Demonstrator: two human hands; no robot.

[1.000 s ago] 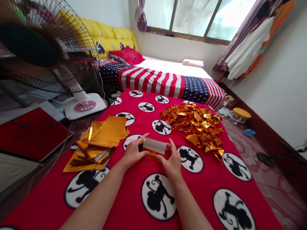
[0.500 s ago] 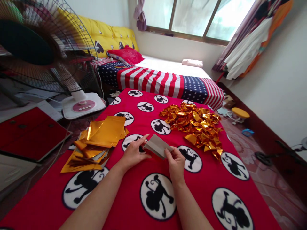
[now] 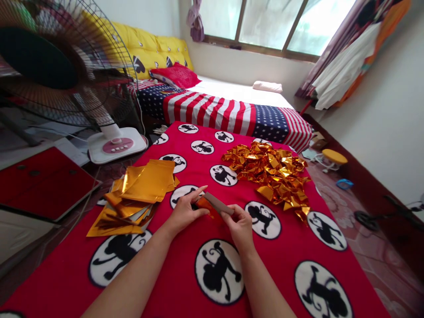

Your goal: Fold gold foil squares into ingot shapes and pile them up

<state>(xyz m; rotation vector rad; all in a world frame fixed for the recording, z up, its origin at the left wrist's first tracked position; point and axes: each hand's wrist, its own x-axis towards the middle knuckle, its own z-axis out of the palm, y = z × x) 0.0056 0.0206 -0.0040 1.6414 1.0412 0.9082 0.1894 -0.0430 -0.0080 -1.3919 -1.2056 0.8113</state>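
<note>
Above the red cloth, a folded sheet of gold foil paper (image 3: 217, 203) is tilted, its grey-brown back up and orange foil showing underneath. My right hand (image 3: 237, 223) pinches its near right corner between thumb and fingers. At the sheet's left end, my left hand (image 3: 187, 207) has its thumb and fingers around the edge, with the index finger stretched out. To the left lies a loose stack of flat gold foil sheets (image 3: 149, 181). On the right is a heap of folded gold foil pieces (image 3: 274, 170).
A red cloth with monkey roundels (image 3: 265, 274) covers the surface under my hands. A fan (image 3: 115, 143) stands on the left, its blades blurred. Beyond is a bed with a flag-patterned cover (image 3: 212, 110). A yellow-topped stool (image 3: 334, 156) is on the floor at right.
The sheet has tipped, so its grey face looks narrower and orange foil shows beneath. My left thumb and fingers now sit around its left end. My right hand keeps its pinch.
</note>
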